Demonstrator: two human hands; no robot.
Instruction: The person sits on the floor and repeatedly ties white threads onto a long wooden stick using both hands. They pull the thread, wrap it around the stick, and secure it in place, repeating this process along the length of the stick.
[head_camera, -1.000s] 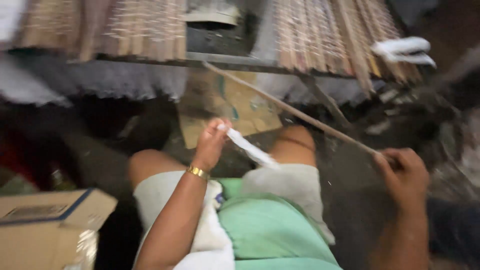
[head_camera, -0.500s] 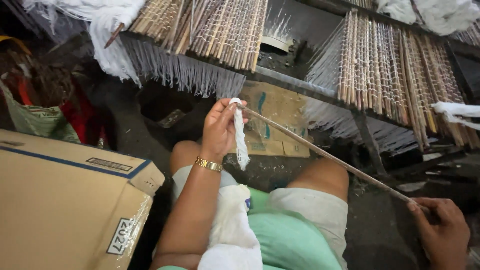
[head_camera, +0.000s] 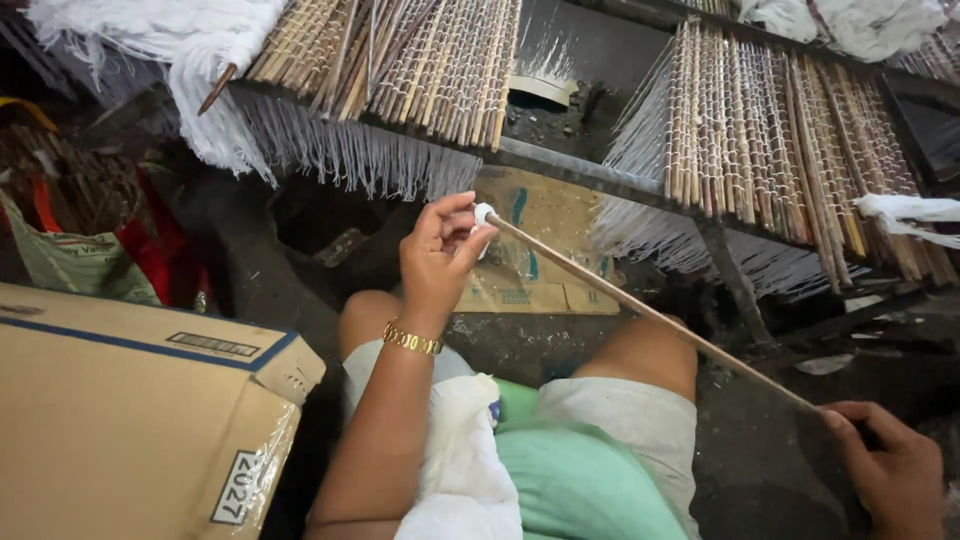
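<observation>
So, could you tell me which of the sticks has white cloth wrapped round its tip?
The long thin stick held between the left hand and right hand; its white-wrapped tip sits at the left fingertips. The racked sticks lie bundled, unheld.

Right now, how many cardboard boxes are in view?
2. A large closed cardboard box stands beside the left hand's arm; a flattened box lies under the rack ahead. Others may be hidden.

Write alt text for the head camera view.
A seated person's left hand pinches white cloth wrapped on the tip of a long thin stick, while the right hand grips its other end. Racks of sticks stand ahead, a cardboard box at left.
</observation>
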